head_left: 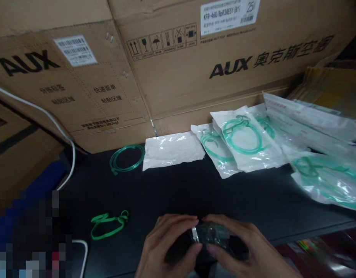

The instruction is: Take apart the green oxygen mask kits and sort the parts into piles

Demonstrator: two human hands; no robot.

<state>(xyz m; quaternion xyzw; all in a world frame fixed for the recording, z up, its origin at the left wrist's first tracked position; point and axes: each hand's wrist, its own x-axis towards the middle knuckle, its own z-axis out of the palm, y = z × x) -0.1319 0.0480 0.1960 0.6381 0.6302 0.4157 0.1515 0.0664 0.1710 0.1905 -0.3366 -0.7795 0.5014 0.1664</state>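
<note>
A clear, green-tinted oxygen mask (215, 233) with a shiny metal nose strip is between my hands, low over the black tabletop. My left hand (169, 244) pinches its left side at the strip, thumb below and fingers above. On the other side, my right hand (243, 242) holds the mask body with thumb and fingers closed on it. A green elastic strap (110, 226) lies loose to the left of my hands. Farther back is a coil of green tubing (127, 158), beside a flat white packet (173, 150).
Several clear-and-white packets (247, 139) with green tubing are piled at the back right. Large cardboard boxes (172, 77) stand behind the black table (154, 193). A white cable (58, 127) hangs down at the left.
</note>
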